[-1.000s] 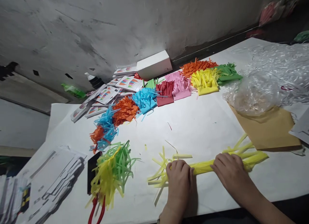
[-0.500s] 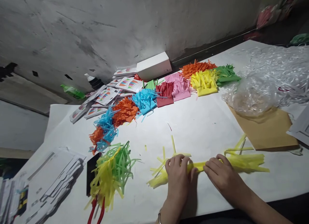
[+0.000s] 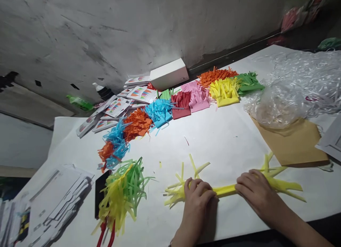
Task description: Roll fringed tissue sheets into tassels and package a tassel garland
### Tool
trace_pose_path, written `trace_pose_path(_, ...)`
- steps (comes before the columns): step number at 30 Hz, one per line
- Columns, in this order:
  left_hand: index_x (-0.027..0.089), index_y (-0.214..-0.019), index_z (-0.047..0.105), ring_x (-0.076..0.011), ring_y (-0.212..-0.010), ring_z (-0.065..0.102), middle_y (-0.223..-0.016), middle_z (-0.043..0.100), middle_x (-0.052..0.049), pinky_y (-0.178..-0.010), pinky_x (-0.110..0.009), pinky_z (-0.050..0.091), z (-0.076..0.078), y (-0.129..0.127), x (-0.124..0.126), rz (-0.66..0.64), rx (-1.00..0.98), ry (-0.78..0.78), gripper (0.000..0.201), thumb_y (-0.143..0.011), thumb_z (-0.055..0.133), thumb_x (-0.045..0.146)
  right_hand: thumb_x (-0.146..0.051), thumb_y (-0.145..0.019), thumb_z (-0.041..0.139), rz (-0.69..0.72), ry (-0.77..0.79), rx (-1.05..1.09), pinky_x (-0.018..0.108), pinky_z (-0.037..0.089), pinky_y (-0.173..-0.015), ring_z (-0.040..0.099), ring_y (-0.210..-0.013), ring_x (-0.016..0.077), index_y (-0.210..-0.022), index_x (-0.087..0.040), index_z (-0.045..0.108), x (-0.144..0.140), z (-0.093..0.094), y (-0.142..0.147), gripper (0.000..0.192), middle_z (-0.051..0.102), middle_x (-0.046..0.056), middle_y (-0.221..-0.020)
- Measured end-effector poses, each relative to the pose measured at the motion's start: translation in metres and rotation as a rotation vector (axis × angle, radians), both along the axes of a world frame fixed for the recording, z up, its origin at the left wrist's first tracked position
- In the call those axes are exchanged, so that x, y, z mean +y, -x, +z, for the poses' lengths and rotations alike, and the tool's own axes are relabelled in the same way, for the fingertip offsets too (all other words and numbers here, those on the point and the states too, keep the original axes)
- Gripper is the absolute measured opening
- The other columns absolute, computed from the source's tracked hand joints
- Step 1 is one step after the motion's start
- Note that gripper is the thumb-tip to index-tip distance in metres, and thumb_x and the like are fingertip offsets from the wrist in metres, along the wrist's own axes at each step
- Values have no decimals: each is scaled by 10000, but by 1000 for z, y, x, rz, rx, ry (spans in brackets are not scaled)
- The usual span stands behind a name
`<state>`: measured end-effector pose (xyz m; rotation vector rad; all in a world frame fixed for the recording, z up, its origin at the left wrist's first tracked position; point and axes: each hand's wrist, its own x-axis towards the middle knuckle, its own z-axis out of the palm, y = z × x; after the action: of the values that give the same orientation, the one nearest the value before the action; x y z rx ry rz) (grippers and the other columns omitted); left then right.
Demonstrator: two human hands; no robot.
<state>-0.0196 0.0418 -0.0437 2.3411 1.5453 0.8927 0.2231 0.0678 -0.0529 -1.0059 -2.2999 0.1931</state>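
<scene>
A strip of yellow tissue paper [image 3: 226, 191] with fringed ends lies across the white tabletop, its middle rolled narrow. My left hand [image 3: 198, 193] is closed over it near the left fringe, fingers curled on the paper. Farther right, my right hand [image 3: 257, 193] grips the same roll close to the right fringe. A bare length of the roll shows between the hands. Left of them, a yellow and green fringed tassel [image 3: 125, 190] rests partly over a dark phone [image 3: 100, 193] and a red-handled tool [image 3: 106, 234], whose head is hidden.
Folded fringed paper bundles, such as a blue one [image 3: 160, 110] and a yellow one [image 3: 226, 92], curve along the back. Beyond are printed packets [image 3: 115, 106] and a white box [image 3: 169, 75]. Clear plastic [image 3: 279, 101] and a brown envelope [image 3: 295, 144] lie right; stacked white sheets [image 3: 55, 201] lie left.
My right hand has slid right along the yellow roll, so the gap between my hands is wider. The fringe strands at both ends have shifted.
</scene>
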Motion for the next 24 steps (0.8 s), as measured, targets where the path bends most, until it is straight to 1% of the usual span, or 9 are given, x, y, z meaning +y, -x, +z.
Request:
trace_pose_path(3, 248, -876, 661, -224, -937, 608, -949, 718, -13, -989, -498, 357, 11, -3, -5, 40, -11, 94, 178, -933, 588, 97, -94, -996, 479, -42, -11, -39, 484, 328, -1040, 615, -950, 227, -952, -214, 619, 1, -4, -14, 190, 652, 42, -954)
trace_pose_path(6, 216, -802, 597, -234, -911, 600, -937, 676, -38, -901, -468, 398, 20, -9, -4, 141, 37, 182, 164, -920, 567, 106, -116, -989, 493, -131, -17, -88, 512, 329, -1034, 621, -944, 243, -905, -213, 597, 2, -4, -13, 165, 646, 51, -961)
trace_pose_path(10, 214, -806, 591, -253, -908, 597, -943, 659, -41, -842, -445, 416, 20, -14, 3, 237, 159, 253, 129, -870, 620, 105, -139, -984, 499, -249, -22, -78, 545, 334, -1037, 622, -943, 260, -883, -199, 579, 1, 0, -5, 143, 650, 80, -981)
trace_pose_path(12, 219, -837, 601, -245, -895, 600, -932, 658, -31, -829, -426, 416, 16, -15, 5, 233, 169, 261, 136, -854, 631, 88, -118, -984, 501, -221, -60, -65, 551, 319, -1061, 619, -999, 267, -966, -192, 616, -1, 2, 1, 138, 661, 91, -1028)
trace_pose_path(14, 222, -844, 601, -237, -879, 599, -917, 659, -22, -828, -420, 409, 12, -16, 6, 233, 176, 240, 163, -844, 635, 63, -83, -989, 479, -125, -70, -34, 546, 308, -1076, 606, -1049, 270, -1071, -188, 641, -3, 2, 9, 209, 673, 91, -1047)
trace_pose_path(16, 223, -830, 602, -234, -870, 595, -916, 667, -19, -827, -424, 396, 10, -16, 5, 243, 188, 183, 194, -834, 640, 33, -56, -998, 432, -24, -36, -8, 507, 341, -1043, 599, -998, 252, -1048, -182, 652, -5, 3, 19, 258, 675, 72, -974)
trace_pose_path(18, 231, -841, 621, -234, -901, 594, -965, 685, -20, -852, -435, 386, 10, -15, 5, 198, 197, 104, 224, -837, 647, 9, -36, -1002, 393, 18, -4, 0, 459, 377, -978, 582, -903, 229, -937, -178, 647, -4, 3, 27, 298, 649, 53, -868)
trace_pose_path(20, 245, -875, 644, -238, -971, 592, -1040, 696, -22, -912, -451, 377, 11, -13, 3, 100, 202, 40, 240, -856, 658, 7, -38, -1006, 393, 21, 15, 4, 421, 395, -913, 555, -829, 208, -864, -184, 628, -2, 5, 30, 311, 615, 38, -807)
trace_pose_path(24, 227, -907, 641, -223, -996, 585, -1034, 706, -17, -968, -435, 361, 11, -12, 2, -26, 195, -34, 193, -898, 661, 36, -115, -1037, 432, 11, 43, 44, 404, 393, -877, 542, -837, 208, -912, -192, 642, -2, 6, 31, 256, 621, 37, -840)
